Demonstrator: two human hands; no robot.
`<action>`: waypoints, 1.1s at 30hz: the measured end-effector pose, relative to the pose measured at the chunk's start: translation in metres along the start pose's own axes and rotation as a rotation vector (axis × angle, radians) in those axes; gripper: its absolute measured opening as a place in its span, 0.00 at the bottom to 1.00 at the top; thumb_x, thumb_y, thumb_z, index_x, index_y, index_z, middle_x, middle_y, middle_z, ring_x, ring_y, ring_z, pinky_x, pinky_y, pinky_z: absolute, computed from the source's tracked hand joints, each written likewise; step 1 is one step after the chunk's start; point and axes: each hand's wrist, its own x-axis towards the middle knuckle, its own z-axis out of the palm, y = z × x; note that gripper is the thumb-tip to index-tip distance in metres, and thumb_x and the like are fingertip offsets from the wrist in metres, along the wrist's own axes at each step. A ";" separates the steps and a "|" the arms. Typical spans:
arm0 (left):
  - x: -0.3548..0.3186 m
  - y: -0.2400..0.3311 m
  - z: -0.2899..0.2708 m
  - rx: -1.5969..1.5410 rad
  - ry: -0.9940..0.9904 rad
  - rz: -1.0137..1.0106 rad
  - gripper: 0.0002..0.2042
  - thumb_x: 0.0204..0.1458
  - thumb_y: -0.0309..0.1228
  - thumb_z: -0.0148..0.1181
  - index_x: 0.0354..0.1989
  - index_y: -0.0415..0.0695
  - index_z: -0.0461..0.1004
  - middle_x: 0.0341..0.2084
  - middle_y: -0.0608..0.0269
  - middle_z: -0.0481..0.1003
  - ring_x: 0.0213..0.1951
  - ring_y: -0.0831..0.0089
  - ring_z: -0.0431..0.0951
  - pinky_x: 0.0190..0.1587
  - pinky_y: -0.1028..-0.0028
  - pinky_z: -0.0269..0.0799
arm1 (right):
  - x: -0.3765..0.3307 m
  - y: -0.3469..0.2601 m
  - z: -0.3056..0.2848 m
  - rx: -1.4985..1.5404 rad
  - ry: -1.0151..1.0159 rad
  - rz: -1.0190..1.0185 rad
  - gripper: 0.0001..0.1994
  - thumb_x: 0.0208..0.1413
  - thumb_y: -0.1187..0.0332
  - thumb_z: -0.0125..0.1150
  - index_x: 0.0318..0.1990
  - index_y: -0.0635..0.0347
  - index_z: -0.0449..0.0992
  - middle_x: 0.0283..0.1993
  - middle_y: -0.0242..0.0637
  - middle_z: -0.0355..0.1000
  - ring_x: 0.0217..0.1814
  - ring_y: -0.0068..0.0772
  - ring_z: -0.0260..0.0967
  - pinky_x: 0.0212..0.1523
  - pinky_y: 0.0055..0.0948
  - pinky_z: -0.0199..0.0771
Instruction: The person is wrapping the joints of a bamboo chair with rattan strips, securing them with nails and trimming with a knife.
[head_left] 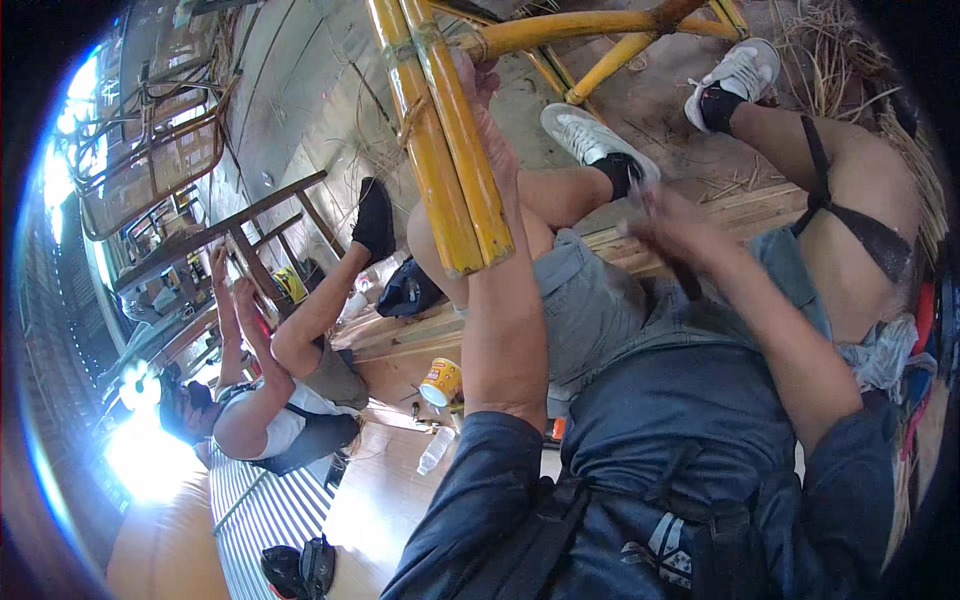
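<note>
A frame of glossy yellow cane poles (440,150) rises in front of me, two of its poles lying side by side with a strip tied round one. My left hand (480,90) is closed on the frame near a joint, partly hidden behind the poles. Over my lap, my right hand (675,225) is closed, its outline smeared by motion. A dark handle-like piece (686,280) sticks out below it, and a thin pale tip shows by the fingers; the kind of tool is unclear.
To the left, another person (270,415) sits working at a dark wooden frame (220,240). A yellow cup (440,382) and a clear plastic bottle (435,450) are at my left. Loose cane strips (830,70) lie at the far right. Wooden planks (400,345) run under me.
</note>
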 end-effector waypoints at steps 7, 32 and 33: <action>-0.001 0.000 0.004 0.002 0.045 0.006 0.19 0.49 0.42 0.61 0.44 0.44 0.69 0.34 0.65 0.73 0.37 0.72 0.74 0.39 0.73 0.69 | 0.000 0.013 0.007 -0.005 -0.140 0.070 0.18 0.57 0.55 0.47 0.30 0.63 0.72 0.21 0.34 0.66 0.20 0.26 0.63 0.23 0.29 0.64; -0.011 0.009 0.023 -0.122 0.039 0.018 0.16 0.52 0.38 0.58 0.45 0.43 0.67 0.37 0.62 0.72 0.39 0.72 0.73 0.44 0.69 0.71 | 0.062 -0.097 0.020 -0.152 0.407 -0.494 0.15 0.57 0.59 0.47 0.33 0.63 0.72 0.32 0.52 0.71 0.38 0.56 0.68 0.38 0.46 0.68; -0.012 0.010 0.024 -0.121 0.040 0.019 0.16 0.52 0.38 0.58 0.45 0.43 0.67 0.37 0.62 0.72 0.39 0.72 0.73 0.44 0.69 0.71 | 0.061 -0.096 0.021 -0.176 0.377 -0.473 0.15 0.57 0.59 0.47 0.33 0.63 0.72 0.31 0.52 0.71 0.37 0.56 0.68 0.37 0.46 0.68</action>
